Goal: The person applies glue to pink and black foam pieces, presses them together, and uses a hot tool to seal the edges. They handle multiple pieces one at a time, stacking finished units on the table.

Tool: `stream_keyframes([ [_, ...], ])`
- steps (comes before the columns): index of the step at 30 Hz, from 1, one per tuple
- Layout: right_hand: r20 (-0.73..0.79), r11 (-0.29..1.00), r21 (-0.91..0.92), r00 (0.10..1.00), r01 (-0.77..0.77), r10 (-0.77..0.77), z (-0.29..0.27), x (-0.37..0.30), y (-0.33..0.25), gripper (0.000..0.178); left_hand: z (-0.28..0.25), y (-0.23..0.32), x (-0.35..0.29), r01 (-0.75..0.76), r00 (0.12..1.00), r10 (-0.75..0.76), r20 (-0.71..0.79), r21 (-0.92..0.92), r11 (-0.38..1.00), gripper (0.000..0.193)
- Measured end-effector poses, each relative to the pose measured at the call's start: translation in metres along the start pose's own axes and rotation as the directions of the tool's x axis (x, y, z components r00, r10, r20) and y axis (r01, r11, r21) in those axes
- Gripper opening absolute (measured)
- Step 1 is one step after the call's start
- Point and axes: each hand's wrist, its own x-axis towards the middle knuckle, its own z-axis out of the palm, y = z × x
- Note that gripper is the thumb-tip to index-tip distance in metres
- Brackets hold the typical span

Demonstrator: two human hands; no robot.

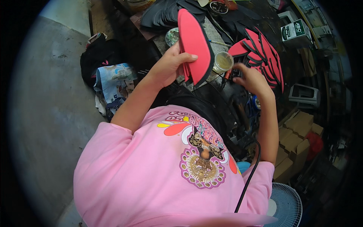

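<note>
My left hand (171, 64) is closed round a few red sole-shaped foam pieces (194, 45) with black edges, its thumb lying over the top one. They stand up in front of me, tilted, above the worktop. To the right of them is a clear plastic cup (224, 61) of cloudy yellowish liquid. My right hand (252, 78) is close to this cup, fingers bent, with a gap between finger and thumb. Something small and red-orange (227, 74) lies just past its fingertips; I cannot make out its kind. Nothing plainly shows in that hand.
More red pieces (266, 60) with black edges lie overlapping at the right. Black sole-shaped pieces (160, 15) are stacked at the back. A round container (172, 36) stands behind my left hand. Cardboard boxes (295, 142) and a fan (287, 202) are on my right.
</note>
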Motion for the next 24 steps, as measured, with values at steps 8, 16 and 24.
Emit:
stream_keyframes([
  [8,-0.252,0.681,0.671,0.954,0.293,-0.162,-0.027,-0.047,-0.037,0.048,0.02,-0.003,0.01,0.011,0.999,-0.007,0.033,-0.096,0.995,0.049],
  [16,-0.371,0.864,0.358,0.903,0.354,-0.217,-0.012,-0.04,-0.053,0.069,0.034,0.003,0.008,0.025,0.995,0.002,0.103,-0.258,0.966,0.042],
  [24,-0.382,0.884,0.285,0.89,0.37,-0.249,-0.005,-0.036,-0.055,0.088,0.041,0.003,0.009,0.096,0.976,-0.041,0.215,-0.25,0.963,0.049],
])
